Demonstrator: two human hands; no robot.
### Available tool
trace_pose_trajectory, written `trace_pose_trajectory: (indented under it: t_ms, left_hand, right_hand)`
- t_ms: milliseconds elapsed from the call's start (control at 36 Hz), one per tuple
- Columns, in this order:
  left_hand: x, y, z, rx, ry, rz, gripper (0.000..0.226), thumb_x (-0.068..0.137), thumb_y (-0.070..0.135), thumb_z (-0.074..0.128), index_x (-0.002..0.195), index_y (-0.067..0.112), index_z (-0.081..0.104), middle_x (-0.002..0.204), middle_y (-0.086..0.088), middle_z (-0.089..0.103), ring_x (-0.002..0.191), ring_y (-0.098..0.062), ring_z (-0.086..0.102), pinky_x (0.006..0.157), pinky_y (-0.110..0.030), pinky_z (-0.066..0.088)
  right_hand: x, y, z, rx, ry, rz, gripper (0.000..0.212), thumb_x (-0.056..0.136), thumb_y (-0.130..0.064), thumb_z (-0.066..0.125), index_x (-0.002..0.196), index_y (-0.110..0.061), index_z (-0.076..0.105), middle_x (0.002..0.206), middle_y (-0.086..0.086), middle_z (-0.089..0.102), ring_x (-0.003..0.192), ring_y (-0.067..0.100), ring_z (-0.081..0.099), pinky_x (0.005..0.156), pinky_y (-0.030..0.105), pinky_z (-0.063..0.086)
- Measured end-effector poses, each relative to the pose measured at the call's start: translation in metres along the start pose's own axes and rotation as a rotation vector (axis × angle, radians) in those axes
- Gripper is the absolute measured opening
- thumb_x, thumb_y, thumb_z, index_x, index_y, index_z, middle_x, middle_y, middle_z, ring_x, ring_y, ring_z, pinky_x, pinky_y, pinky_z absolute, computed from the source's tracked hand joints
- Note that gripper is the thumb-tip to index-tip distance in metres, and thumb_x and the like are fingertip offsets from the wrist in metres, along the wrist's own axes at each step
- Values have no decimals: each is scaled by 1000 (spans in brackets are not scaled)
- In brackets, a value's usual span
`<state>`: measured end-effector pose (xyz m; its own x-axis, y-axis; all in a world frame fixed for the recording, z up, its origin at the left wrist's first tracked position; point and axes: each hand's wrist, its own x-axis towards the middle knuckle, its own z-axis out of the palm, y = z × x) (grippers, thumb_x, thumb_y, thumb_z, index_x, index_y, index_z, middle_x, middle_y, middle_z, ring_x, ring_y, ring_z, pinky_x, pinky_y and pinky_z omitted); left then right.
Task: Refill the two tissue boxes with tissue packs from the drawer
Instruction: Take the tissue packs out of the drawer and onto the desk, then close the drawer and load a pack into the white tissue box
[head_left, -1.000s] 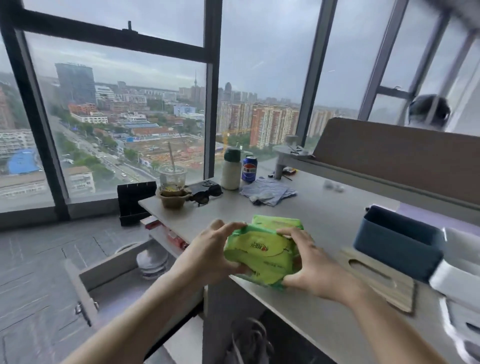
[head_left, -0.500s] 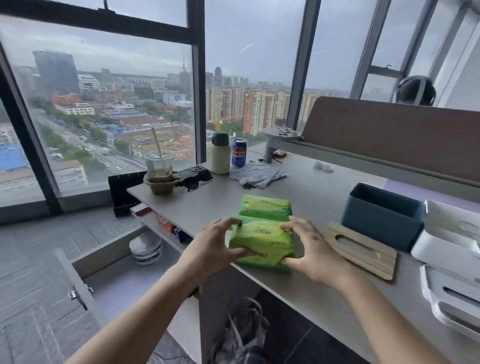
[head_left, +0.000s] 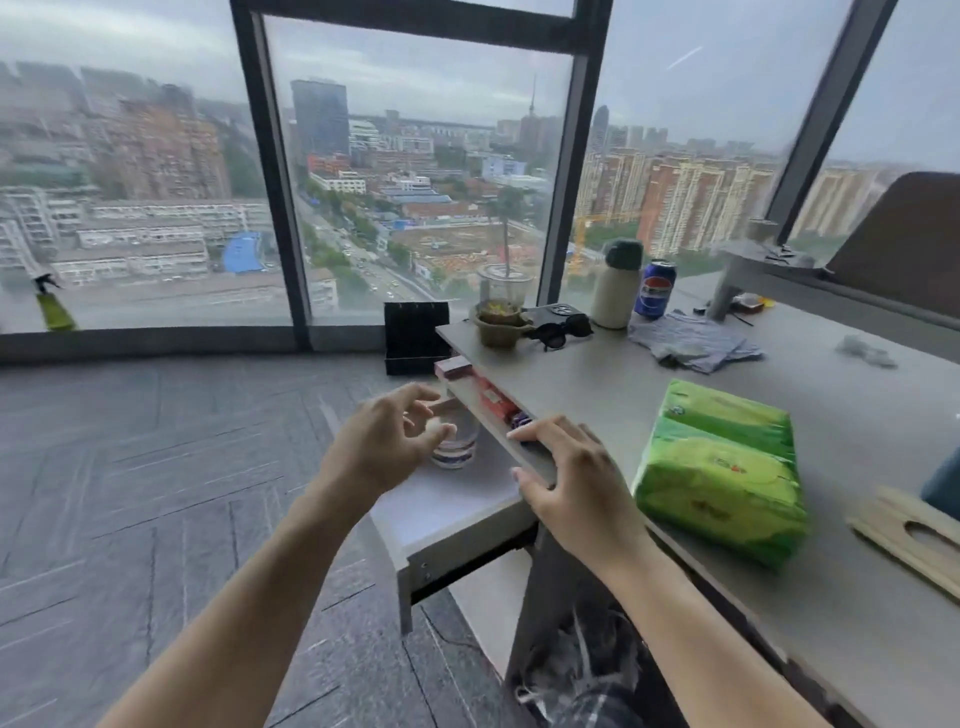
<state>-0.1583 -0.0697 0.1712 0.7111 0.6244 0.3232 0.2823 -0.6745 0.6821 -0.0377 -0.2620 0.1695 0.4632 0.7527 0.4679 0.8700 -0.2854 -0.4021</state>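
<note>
Two green tissue packs lie side by side on the grey desk (head_left: 597, 384): the near pack (head_left: 719, 496) and the far pack (head_left: 727, 415) behind it. Neither hand touches them. My left hand (head_left: 387, 439) hovers with fingers apart over the open drawer (head_left: 447, 512). My right hand (head_left: 566, 475) rests, fingers spread, on the desk's front edge, just left of the packs. At the right edge lie a wooden slotted lid (head_left: 914, 540) and the corner of a blue tissue box (head_left: 943, 480).
A round tub (head_left: 454, 441) sits in the drawer. At the desk's far end stand a drink cup (head_left: 504, 296), sunglasses (head_left: 563, 330), a thermos (head_left: 618, 286), a cola can (head_left: 655, 288) and a folded cloth (head_left: 693, 340). A black rack (head_left: 415, 338) stands on the floor by the window.
Both hands let go of the tissue pack, which now lies on the desk beside the other. The hands moved left toward the drawer, and my view swung left.
</note>
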Motion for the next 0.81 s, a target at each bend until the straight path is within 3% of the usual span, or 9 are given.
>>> trace_pose_trajectory:
  t_ms: [139, 222, 333, 417, 472, 583, 694, 806]
  left_hand:
    - [-29, -76, -3, 129, -13, -216, 45, 81, 36, 72, 122, 21, 61, 106, 1, 70, 89, -15, 66, 78, -29, 53]
    - [-46, -112, 8, 167, -75, -349, 48, 81, 39, 70, 124, 22, 57, 112, -1, 68, 98, -18, 64, 84, -32, 50]
    - [-61, -141, 30, 105, -177, -477, 58, 83, 41, 68, 135, 24, 49, 120, -3, 65, 105, -19, 62, 86, -30, 50]
    - [-65, -145, 48, 52, -241, -486, 67, 87, 43, 64, 146, 27, 38, 127, -1, 64, 116, -18, 59, 87, -24, 45]
    - [-64, -145, 60, 22, -253, -488, 65, 91, 38, 60, 148, 25, 34, 128, -2, 65, 119, -18, 59, 95, -27, 45]
    - [-61, -144, 78, 2, -199, -501, 56, 95, 26, 53, 148, 22, 34, 123, -6, 68, 111, -21, 63, 91, -31, 49]
    - [-55, -141, 91, -28, -182, -486, 56, 96, 27, 50, 148, 28, 31, 117, -8, 71, 91, -25, 68, 78, -34, 52]
    - [-44, -134, 106, -50, -211, -473, 57, 97, 32, 47, 150, 31, 25, 121, -7, 69, 92, -20, 68, 80, -33, 54]
  right_hand:
    - [-12, -19, 84, 71, -186, 58, 35, 85, -33, 66, 118, -27, 59, 113, -11, 64, 107, 8, 56, 92, 26, 46]
    - [-28, -24, 121, 106, -261, 131, 36, 85, -44, 63, 117, -30, 58, 110, -14, 63, 106, 6, 55, 80, 22, 45]
    - [-48, -24, 155, 95, -280, 192, 41, 80, -59, 60, 111, -33, 60, 106, -16, 61, 102, 8, 54, 76, 24, 46]
    - [-57, -23, 167, 86, -266, 230, 32, 80, -56, 62, 103, -33, 62, 100, -15, 60, 96, 7, 56, 71, 23, 45]
    - [-60, -19, 172, 78, -240, 240, 26, 80, -55, 62, 96, -34, 64, 94, -15, 61, 91, 6, 57, 69, 24, 47]
    - [-64, -9, 178, 87, -189, 260, 22, 80, -54, 59, 88, -34, 64, 87, -15, 63, 82, 4, 61, 64, 28, 49]
    - [-67, 0, 181, 148, -139, 306, 21, 81, -52, 57, 88, -33, 62, 82, -17, 66, 71, 4, 63, 61, 30, 52]
    - [-70, 11, 181, 253, -39, 401, 16, 82, -48, 62, 90, -35, 64, 74, -19, 68, 65, -1, 64, 58, 30, 55]
